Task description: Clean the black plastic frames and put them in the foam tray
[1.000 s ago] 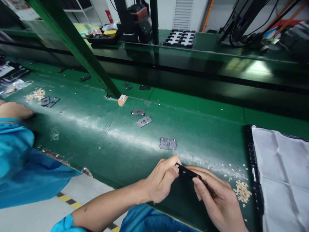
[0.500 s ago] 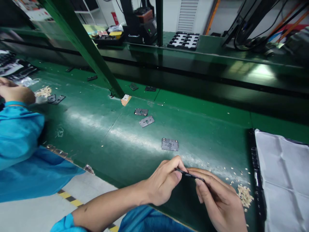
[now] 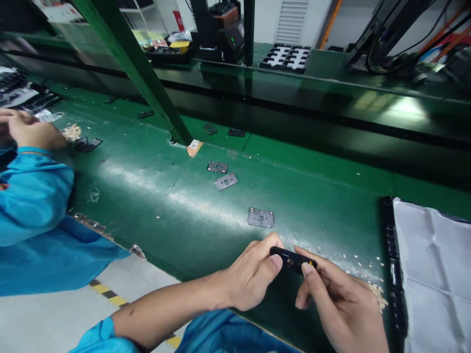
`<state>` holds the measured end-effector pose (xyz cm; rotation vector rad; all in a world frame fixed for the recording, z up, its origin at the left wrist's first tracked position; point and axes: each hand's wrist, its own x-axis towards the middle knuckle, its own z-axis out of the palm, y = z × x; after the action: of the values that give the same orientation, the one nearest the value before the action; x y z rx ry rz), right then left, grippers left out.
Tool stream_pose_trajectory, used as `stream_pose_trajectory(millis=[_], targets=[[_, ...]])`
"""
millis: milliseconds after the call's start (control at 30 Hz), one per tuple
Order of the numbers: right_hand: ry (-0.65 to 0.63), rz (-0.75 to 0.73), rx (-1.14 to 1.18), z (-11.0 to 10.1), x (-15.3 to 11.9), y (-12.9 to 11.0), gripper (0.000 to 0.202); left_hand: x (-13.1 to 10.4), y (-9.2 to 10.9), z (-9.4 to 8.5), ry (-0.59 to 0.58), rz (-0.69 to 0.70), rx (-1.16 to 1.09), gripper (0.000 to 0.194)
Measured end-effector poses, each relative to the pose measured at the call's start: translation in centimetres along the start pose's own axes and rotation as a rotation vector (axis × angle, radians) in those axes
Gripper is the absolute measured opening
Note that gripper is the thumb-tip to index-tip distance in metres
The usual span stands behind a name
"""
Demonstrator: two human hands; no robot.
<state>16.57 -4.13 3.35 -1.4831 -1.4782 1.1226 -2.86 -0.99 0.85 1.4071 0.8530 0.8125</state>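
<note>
And here's the black part (image 3: 289, 258), slim and elongated, at five o'clock in the view, pinched at one end by the left hand (image 3: 250, 280) and at the other by the right hand (image 3: 344, 300)! It slants from just past nine o'clock down to just past three, small brownish patches midway, a yellow-orange spot (image 3: 311, 263) glowing towards its three o'clock end.

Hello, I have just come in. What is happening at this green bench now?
Someone in blue holds a small black part between the left hand and the right hand, just above the green bench. A grey plate lies flat beyond the hands, with two more plates farther off. A pile of small pale pieces sits by the right hand. At the left, a co-worker's hands are over the same bench.
</note>
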Motion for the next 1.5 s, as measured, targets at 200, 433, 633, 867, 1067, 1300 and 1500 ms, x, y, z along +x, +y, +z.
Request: stream_pose_trajectory(millis=[200,433,633,867,1067,1300,1500], targets=[[-0.014,0.018,-0.021,0.4,0.1,-0.6,0.030,0.0,-0.5,0.3,0.077,-0.116,-0.129,0.034],[-0.009,-0.060,-0.036,1.0,0.3,-0.7,0.028,0.6,-1.1,0.2,0.080,-0.261,-0.441,0.027],[0.013,-0.130,-0.096,1.2,0.4,-0.4,0.030,0.9,-0.8,-0.5,0.071,-0.301,-0.406,0.022],[0.027,-0.169,-0.205,0.7,0.6,0.1,0.031,0.9,-0.4,-0.8,0.017,-0.284,-0.436,0.010],[0.042,0.009,-0.134,0.0,1.1,-0.7,0.031,0.6,0.4,-1.6,0.043,-0.148,-0.145,0.022],[-0.179,0.198,0.137,-1.1,2.5,0.4,0.038,0.3,1.0,-1.4,0.098,-0.221,-0.247,0.028],[0.196,-0.182,-0.327,-2.3,2.4,2.0,0.025,0.2,1.3,-0.9,0.189,-0.254,-0.205,0.026]])
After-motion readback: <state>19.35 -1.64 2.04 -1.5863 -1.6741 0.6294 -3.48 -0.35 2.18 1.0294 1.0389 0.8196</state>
